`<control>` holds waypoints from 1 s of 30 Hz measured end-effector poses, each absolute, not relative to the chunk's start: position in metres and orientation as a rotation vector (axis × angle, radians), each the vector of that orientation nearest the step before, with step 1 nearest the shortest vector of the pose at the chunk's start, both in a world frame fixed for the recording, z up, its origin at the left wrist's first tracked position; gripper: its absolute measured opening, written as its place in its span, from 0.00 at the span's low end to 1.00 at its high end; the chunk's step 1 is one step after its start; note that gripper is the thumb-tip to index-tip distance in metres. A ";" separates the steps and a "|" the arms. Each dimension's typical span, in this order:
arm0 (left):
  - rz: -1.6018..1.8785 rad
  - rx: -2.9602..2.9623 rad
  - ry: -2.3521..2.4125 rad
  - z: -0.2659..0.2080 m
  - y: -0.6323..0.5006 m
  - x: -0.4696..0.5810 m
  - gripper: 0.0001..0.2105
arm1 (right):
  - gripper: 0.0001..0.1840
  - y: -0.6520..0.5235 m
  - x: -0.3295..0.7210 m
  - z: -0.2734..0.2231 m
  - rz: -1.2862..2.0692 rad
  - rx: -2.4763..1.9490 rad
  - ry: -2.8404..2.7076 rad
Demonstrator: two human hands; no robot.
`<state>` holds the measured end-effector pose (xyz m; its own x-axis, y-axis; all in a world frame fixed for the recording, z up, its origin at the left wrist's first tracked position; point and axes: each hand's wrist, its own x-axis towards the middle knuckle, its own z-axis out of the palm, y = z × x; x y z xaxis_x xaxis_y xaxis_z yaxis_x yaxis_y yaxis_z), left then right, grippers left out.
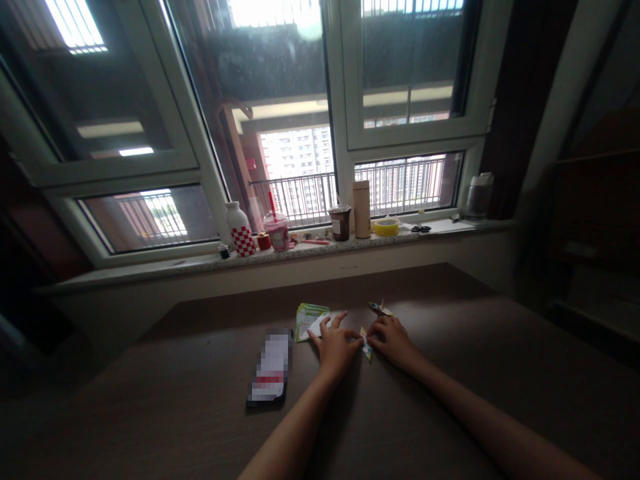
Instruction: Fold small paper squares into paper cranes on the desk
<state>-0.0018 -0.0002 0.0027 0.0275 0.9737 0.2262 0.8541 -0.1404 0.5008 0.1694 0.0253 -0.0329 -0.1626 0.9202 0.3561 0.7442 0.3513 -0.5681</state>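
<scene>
A small folded piece of patterned paper [367, 351] lies on the table between my hands, narrow and pointed at its near end. My left hand [336, 345] pinches its left side with thumb and index finger, while the other fingers spread outward. From the right, my right hand [393, 341] has its fingertips closed on the same paper. Just beyond my right knuckles rests a second folded paper piece [382, 309], partly dark and partly pale. Green printed sheets [306, 316] lie left of my left hand, with a white piece on them partly covered by my fingers.
A phone [273, 367] with a blurred screen lies left of my hands on the brown table [200, 360]. Along the windowsill stand a checkered bottle [243, 235], a pink drink cup [277, 232], a dark drink cup [341, 223], a tan flask [361, 209], yellow tape [387, 228] and scissors [421, 229].
</scene>
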 end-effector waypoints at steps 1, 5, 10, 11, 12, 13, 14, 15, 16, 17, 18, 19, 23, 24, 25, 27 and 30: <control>0.779 2.079 1.900 0.002 0.000 -0.001 0.03 | 0.07 0.025 0.169 -0.033 0.336 -1.458 -1.967; 0.779 2.073 1.900 0.003 0.001 0.001 0.02 | 0.10 0.025 0.168 -0.032 0.346 -1.474 -1.979; 0.735 2.088 1.876 0.008 0.002 0.002 0.02 | 0.08 0.024 0.166 -0.028 0.385 -1.491 -1.947; 0.729 2.091 1.872 0.009 0.002 0.003 0.03 | 0.07 0.024 0.166 -0.026 0.397 -1.501 -1.938; 0.725 2.092 1.865 0.009 0.002 0.003 0.03 | 0.06 0.024 0.165 -0.025 0.412 -1.511 -1.931; 0.722 2.093 1.858 0.009 0.003 0.003 0.04 | 0.06 0.024 0.165 -0.023 0.428 -1.519 -1.925; 0.721 2.094 1.850 0.010 0.003 0.003 0.05 | 0.06 0.024 0.165 -0.022 0.443 -1.528 -1.919; 0.720 2.095 1.841 0.010 0.003 0.003 0.05 | 0.06 0.024 0.165 -0.021 0.456 -1.534 -1.914; 0.717 2.096 1.833 0.010 0.003 0.003 0.05 | 0.06 0.024 0.165 -0.021 0.467 -1.536 -1.911; 0.713 2.095 1.828 0.010 0.004 0.002 0.05 | 0.07 0.024 0.165 -0.021 0.474 -1.538 -1.908; 0.705 2.094 1.825 0.011 0.004 0.001 0.05 | 0.07 0.025 0.166 -0.021 0.478 -1.540 -1.906; 0.696 2.095 1.822 0.011 0.004 0.001 0.05 | 0.07 0.026 0.166 -0.022 0.479 -1.538 -1.905; 0.654 2.110 1.828 0.012 0.006 -0.004 0.06 | 0.06 0.029 0.168 -0.026 0.482 -1.522 -1.915; 0.650 2.113 1.830 0.012 0.007 -0.005 0.06 | 0.07 0.030 0.169 -0.026 0.487 -1.517 -1.919; 0.645 2.117 1.828 0.012 0.008 -0.007 0.06 | 0.07 0.030 0.170 -0.027 0.493 -1.515 -1.920; 0.639 2.121 1.824 0.011 0.009 -0.009 0.06 | 0.07 0.031 0.171 -0.027 0.503 -1.511 -1.924; 0.617 2.130 1.813 0.011 0.010 -0.012 0.07 | 0.08 0.032 0.173 -0.027 0.503 -1.486 -1.943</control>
<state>-0.0121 0.0097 0.0110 0.1226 0.9824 0.1411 0.8644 -0.1755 0.4711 0.1733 0.0316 -0.0274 -0.1624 0.9542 0.2514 0.7122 0.2897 -0.6394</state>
